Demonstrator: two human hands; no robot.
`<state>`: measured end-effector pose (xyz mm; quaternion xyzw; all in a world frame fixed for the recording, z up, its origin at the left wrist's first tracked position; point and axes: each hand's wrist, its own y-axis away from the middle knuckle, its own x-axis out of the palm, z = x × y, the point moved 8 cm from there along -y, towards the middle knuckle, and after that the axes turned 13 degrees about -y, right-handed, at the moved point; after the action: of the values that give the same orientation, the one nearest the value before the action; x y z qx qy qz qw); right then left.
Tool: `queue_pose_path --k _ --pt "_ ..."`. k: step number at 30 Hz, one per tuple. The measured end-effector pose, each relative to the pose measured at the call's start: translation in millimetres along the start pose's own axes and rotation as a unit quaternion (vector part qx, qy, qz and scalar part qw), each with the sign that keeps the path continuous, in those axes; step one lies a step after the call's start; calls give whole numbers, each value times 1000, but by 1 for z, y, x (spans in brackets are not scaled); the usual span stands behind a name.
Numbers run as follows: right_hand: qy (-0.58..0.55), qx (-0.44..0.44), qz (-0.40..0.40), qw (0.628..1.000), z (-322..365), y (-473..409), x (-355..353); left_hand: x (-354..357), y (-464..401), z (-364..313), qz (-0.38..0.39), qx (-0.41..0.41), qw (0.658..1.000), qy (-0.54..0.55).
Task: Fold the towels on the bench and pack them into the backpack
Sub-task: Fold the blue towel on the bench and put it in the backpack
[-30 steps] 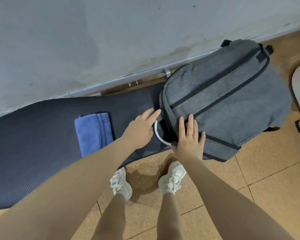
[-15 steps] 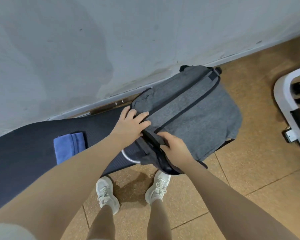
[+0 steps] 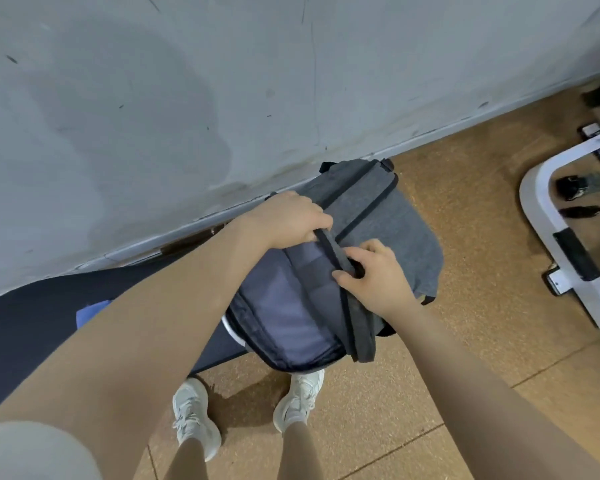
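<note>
A grey backpack (image 3: 388, 216) lies at the end of the dark padded bench (image 3: 25, 327), its main compartment pulled open so the lilac lining (image 3: 284, 306) shows. My left hand (image 3: 288, 220) grips the far end of the open front flap near the wall. My right hand (image 3: 374, 271) pinches the flap's edge at its middle and holds it up. A folded blue towel (image 3: 90, 313) lies on the bench, mostly hidden behind my left forearm.
A pale wall (image 3: 187, 98) runs close behind the bench. White gym equipment (image 3: 568, 237) stands on the cork-coloured floor at the right. My two white sneakers (image 3: 194, 417) stand just in front of the bench end.
The backpack flap has been pulled wide open, exposing the lining. Both hands moved from the closed top onto the flap edge, and the view has shifted right.
</note>
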<state>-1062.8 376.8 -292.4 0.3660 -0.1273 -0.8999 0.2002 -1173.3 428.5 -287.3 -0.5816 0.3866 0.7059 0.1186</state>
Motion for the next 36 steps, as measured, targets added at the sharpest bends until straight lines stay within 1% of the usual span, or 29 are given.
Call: queue_pose_path --k 2,3,4,5,6,7,8,9,10,11,12,13,15,16,17,18,19,21,22,24,25,26,27,28,29,30,33,35,36 --pt "86 31 9 996 -19 -16 -4 -3 -25 2 20 -9 1000 -4" --pt "96 56 23 994 -30 -24 -1 -3 -34 2 5 -20 1000 -3" --pt "83 88 39 992 -43 -30 5 -4 -42 1 -48 -39 998 -19" --pt "54 123 50 990 -56 -34 10 -6 -46 0 -139 -76 987 -40" --pt "7 153 51 987 -70 -37 17 -4 -43 -1 -206 -126 970 -41" --pt "-42 172 40 983 -81 -39 21 3 -36 -1 -270 -185 945 -16" --pt "-84 177 21 980 -90 -42 24 15 -26 2 -304 -250 918 37" --pt "-107 177 -1 978 -97 -44 24 32 -14 6 -310 -322 888 111" --pt "-111 174 -22 978 -103 -46 23 58 -1 11 -287 -397 848 202" --pt "-102 170 -38 979 -108 -48 22 82 10 13 -248 -456 801 299" --pt "-92 168 -50 980 -113 -50 20 106 18 11 -215 -492 746 394" --pt "-83 170 -60 980 -117 -52 19 124 18 9 -201 -491 691 491" --pt "-63 188 -84 977 -126 -58 19 136 4 0 -192 -422 592 659" --pt "-55 203 -103 972 -130 -59 19 135 -3 -2 -188 -398 551 709" --pt "-53 220 -125 966 -134 -60 19 133 -9 -5 -182 -381 525 740" --pt "-54 236 -148 959 -136 -59 18 130 -14 -8 -179 -365 523 749" --pt "-55 248 -166 953 -136 -58 17 125 -15 -9 -181 -352 548 737" --pt "-41 252 -167 952 -131 -59 17 120 -17 -13 -172 -344 621 683" --pt "-24 247 -155 956 -127 -60 20 122 -18 -12 -162 -355 640 662" --pt "39 226 -150 962 -114 -60 22 125 -23 -9 -135 -386 653 638" --pt "91 196 -171 961 -103 -58 20 126 -26 -6 -120 -400 663 621" --pt "136 147 -191 961 -89 -55 20 128 -29 -3 -109 -411 677 601" --pt "157 79 -197 965 -71 -52 26 130 -32 0 -104 -419 689 582" --pt "162 10 -180 970 -53 -48 38 132 -34 3 -99 -426 698 568" --pt "171 -43 -142 974 -40 -45 55 133 -35 5 -95 -433 702 558" --pt "186 -71 -98 975 -34 -41 71 135 -35 7 -92 -438 703 553" --pt "201 -38 19 979 -43 -41 99 139 -39 15 -74 -418 729 537" --pt "185 4 103 977 -57 -46 108 145 -41 22 -50 -376 760 527" --pt "195 18 121 973 -59 -47 110 148 -40 25 -35 -352 764 541"
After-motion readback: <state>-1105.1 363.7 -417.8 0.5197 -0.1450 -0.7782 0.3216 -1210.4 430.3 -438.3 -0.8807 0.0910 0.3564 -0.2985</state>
